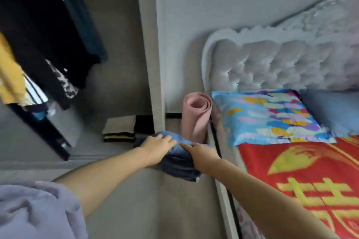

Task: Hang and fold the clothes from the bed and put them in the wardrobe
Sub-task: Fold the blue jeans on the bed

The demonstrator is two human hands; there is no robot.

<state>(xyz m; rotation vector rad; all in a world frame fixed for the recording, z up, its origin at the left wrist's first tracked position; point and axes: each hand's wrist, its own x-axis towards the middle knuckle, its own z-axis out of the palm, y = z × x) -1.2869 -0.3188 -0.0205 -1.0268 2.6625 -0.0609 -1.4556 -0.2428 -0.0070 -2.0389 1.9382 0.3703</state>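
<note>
Both hands carry one folded bundle of blue denim jeans (177, 159): the left hand (155, 150) lies over its top with fingers curled onto the upper fold, and the right hand (200, 156) grips its right side, thumb and forefinger on the cloth, holding it in the air just before the grey vertical side panel of the wardrobe (153, 64). To place it well, keep both grips until the folds rest flat, probably beside the low stack of folded beige and black clothes (124, 127) on the wardrobe floor. Room is tight: the panel edge stands just behind the bundle, the upright rolled pink foam mat (195, 116) just right of it, dark hanging garments (48, 35) fill the upper left, and the bed with the red and yellow cover (303, 176) lies close on the right.
</note>
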